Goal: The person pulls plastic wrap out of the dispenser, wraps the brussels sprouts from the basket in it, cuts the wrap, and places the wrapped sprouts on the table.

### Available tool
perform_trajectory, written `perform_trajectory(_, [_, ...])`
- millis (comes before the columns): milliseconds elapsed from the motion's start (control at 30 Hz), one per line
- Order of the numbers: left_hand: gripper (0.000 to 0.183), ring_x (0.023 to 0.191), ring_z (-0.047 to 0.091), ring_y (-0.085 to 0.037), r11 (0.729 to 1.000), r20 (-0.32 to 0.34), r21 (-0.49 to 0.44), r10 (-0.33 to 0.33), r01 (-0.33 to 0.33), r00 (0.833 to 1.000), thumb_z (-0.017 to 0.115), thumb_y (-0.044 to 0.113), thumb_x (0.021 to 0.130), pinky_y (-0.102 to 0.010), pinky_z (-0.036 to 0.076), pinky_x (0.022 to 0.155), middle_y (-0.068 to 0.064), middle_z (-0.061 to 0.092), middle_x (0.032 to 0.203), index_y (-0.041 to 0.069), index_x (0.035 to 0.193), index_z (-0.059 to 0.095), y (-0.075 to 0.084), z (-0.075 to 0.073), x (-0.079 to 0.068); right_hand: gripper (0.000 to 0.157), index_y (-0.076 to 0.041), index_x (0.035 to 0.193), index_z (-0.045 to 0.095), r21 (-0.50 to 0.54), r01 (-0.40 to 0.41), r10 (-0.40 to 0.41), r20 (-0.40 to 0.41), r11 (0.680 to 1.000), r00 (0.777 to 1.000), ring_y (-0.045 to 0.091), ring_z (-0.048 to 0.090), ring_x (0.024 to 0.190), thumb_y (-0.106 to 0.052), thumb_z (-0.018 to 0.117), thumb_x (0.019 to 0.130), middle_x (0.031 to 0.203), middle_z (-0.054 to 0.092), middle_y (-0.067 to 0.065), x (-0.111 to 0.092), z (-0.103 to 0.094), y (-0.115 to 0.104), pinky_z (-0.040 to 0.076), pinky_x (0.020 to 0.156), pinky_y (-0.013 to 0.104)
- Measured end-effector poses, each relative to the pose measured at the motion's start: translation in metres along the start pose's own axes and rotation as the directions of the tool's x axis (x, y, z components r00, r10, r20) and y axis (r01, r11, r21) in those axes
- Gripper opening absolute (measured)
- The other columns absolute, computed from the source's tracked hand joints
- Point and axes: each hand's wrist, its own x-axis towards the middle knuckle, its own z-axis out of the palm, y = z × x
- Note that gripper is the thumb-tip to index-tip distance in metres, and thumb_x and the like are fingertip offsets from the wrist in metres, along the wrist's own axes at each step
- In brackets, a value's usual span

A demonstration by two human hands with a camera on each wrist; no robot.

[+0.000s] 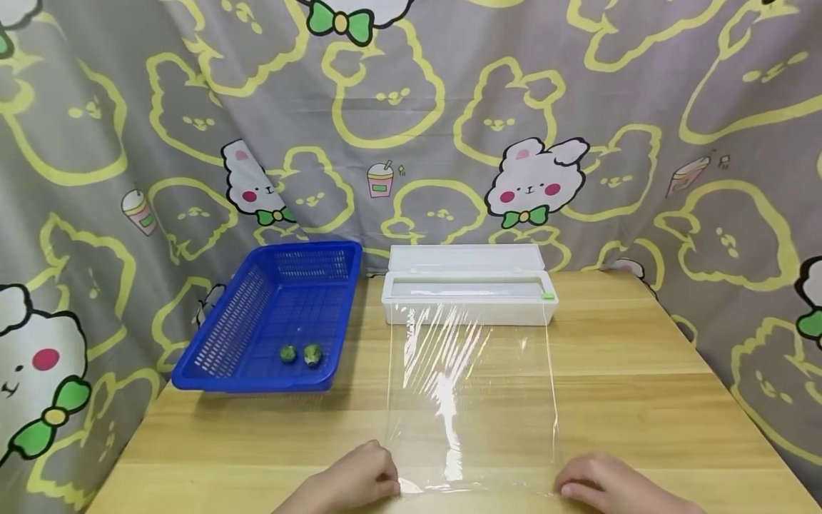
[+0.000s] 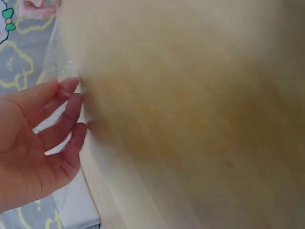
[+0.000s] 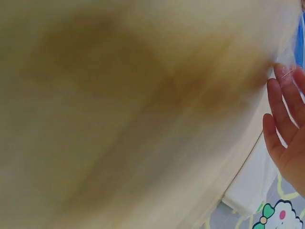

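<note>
A sheet of clear plastic wrap (image 1: 475,400) stretches from a white dispenser box (image 1: 469,312) toward the front of the table. At its near left corner my left hand (image 1: 359,477) pinches the film between thumb and index finger. My right hand (image 1: 610,483) pinches the near right corner the same way. In the left wrist view the other fingers of the left hand (image 2: 43,138) are loosely bent at the wooden surface. The right wrist view has the right hand (image 3: 288,114) at its edge, fingertips close to the table. A green slider (image 1: 547,295) sits at the box's right end.
A blue plastic basket (image 1: 349,307) stands at the left on the wooden table (image 1: 642,400). Inside it lie two small green round vegetables (image 1: 312,355). The box's lid (image 1: 467,258) is raised at the back. A patterned grey curtain (image 1: 437,207) hangs behind and beside the table.
</note>
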Motion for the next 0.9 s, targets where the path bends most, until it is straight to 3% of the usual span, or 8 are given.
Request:
perform_trajectory(100, [0.015,0.056,0.038,0.005,0.992,-0.004,-0.103,-0.074,0.073,0.997,0.067,0.016,0.08,-0.013,0.037,0.056,0.016,0.056,0.06,0.012,0.066,0.07,-0.002,0.003,0.0,0.013,-0.01,0.09,0.068,0.035,-0.081,0.082,-0.026,0.996,0.996,-0.002,0.058,0.08,-0.006,0.056,0.088,0.087,0.068,-0.007,-0.005,-0.001,0.002,0.046,0.058,0.019])
perform_trajectory(200, [0.015,0.053,0.038,0.005,0.974,-0.014,-0.184,-0.135,0.131,0.991,0.067,0.016,0.08,-0.014,0.038,0.053,0.014,0.059,0.06,0.011,0.067,0.07,-0.004,0.006,-0.001,0.011,-0.011,0.086,0.068,-0.005,-0.066,0.065,-0.096,0.998,0.993,-0.003,0.058,0.077,-0.003,0.06,0.084,0.084,0.067,-0.007,-0.007,0.003,0.002,0.045,0.057,0.016])
perform_trajectory(333, [0.017,0.053,0.039,0.005,0.967,-0.045,-0.19,-0.18,0.169,0.983,0.066,0.017,0.082,-0.015,0.038,0.052,0.014,0.054,0.058,0.011,0.066,0.067,-0.004,0.008,-0.002,0.013,-0.017,0.081,0.065,-0.104,-0.014,0.001,-0.126,0.995,0.992,-0.009,0.046,0.072,-0.004,0.063,0.083,0.082,0.053,-0.015,-0.009,0.012,-0.003,0.037,0.053,0.012])
perform_trajectory(433, [0.016,0.053,0.038,0.003,0.968,-0.064,-0.171,-0.196,0.183,0.979,0.067,0.013,0.08,-0.015,0.037,0.052,0.014,0.049,0.057,0.011,0.065,0.062,-0.004,0.008,-0.002,0.013,-0.019,0.082,0.063,-0.094,-0.077,0.072,-0.058,0.993,0.996,-0.01,0.038,0.07,-0.008,0.059,0.087,0.083,0.044,-0.02,-0.013,0.015,-0.009,0.034,0.051,0.014])
perform_trajectory(567, [0.021,0.052,0.034,0.0,0.963,-0.036,-0.129,-0.245,0.238,0.969,0.074,0.01,0.071,-0.017,0.032,0.048,0.013,0.042,0.056,0.014,0.066,0.054,-0.003,0.008,-0.004,0.012,-0.012,0.087,0.065,0.009,-0.233,0.232,0.054,0.973,0.971,-0.009,0.041,0.064,-0.01,0.053,0.09,0.079,0.049,-0.024,-0.016,0.014,-0.014,0.036,0.05,0.018])
perform_trajectory(700, [0.034,0.054,0.033,-0.003,0.958,-0.034,-0.032,-0.286,0.285,0.958,0.08,0.018,0.061,-0.02,0.027,0.046,0.012,0.037,0.059,0.018,0.071,0.047,-0.003,0.008,-0.008,0.015,0.004,0.098,0.062,0.178,-0.151,0.134,0.101,0.972,0.986,-0.01,0.041,0.06,-0.001,0.049,0.09,0.066,0.053,-0.013,-0.017,0.01,-0.009,0.04,0.05,0.016])
perform_trajectory(800, [0.042,0.056,0.034,-0.004,0.962,-0.044,-0.001,-0.272,0.272,0.961,0.083,0.024,0.055,-0.021,0.028,0.047,0.012,0.037,0.063,0.019,0.076,0.046,-0.004,0.006,-0.012,0.022,0.011,0.11,0.053,0.355,-0.051,0.023,0.081,0.933,0.996,-0.01,0.041,0.061,0.007,0.045,0.09,0.062,0.052,0.004,-0.021,0.005,-0.004,0.042,0.052,0.015])
perform_trajectory(900, [0.044,0.058,0.037,-0.005,0.963,-0.032,-0.068,-0.263,0.261,0.964,0.083,0.028,0.056,-0.021,0.031,0.05,0.012,0.04,0.066,0.019,0.082,0.047,-0.008,0.002,-0.015,0.028,0.008,0.118,0.049,0.391,-0.061,0.058,0.02,0.919,0.998,-0.009,0.041,0.062,0.008,0.044,0.09,0.065,0.051,0.005,-0.023,-0.002,-0.002,0.041,0.051,0.015])
